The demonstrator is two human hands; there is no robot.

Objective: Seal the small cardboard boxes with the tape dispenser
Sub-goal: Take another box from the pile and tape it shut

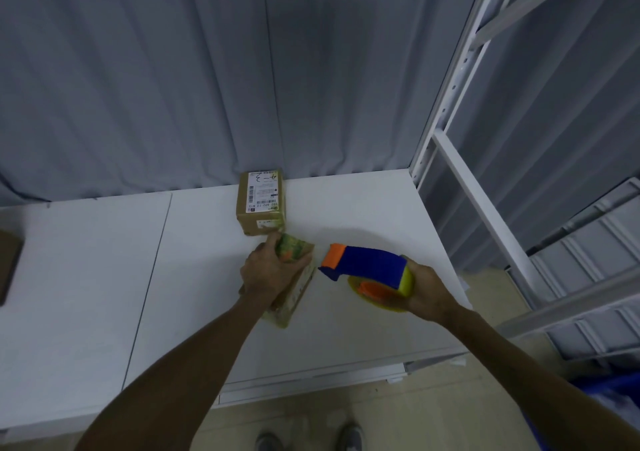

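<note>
A small cardboard box with green print (294,289) lies on the white table (363,312), its long side pointing away from me. My left hand (270,270) grips its far end from above. My right hand (427,289) holds a tape dispenser (370,268) with a blue body, orange parts and a yellow roll, its nose pointing left at the box, a short gap apart. A second brown box with a white shipping label (261,204) stands just behind the first, near the table's back edge.
A grey curtain (207,86) hangs behind the table. A white metal shelf frame (460,159) rises at the right. A brown flat object (8,267) lies at the table's left edge. A blue bin (616,402) sits at the lower right.
</note>
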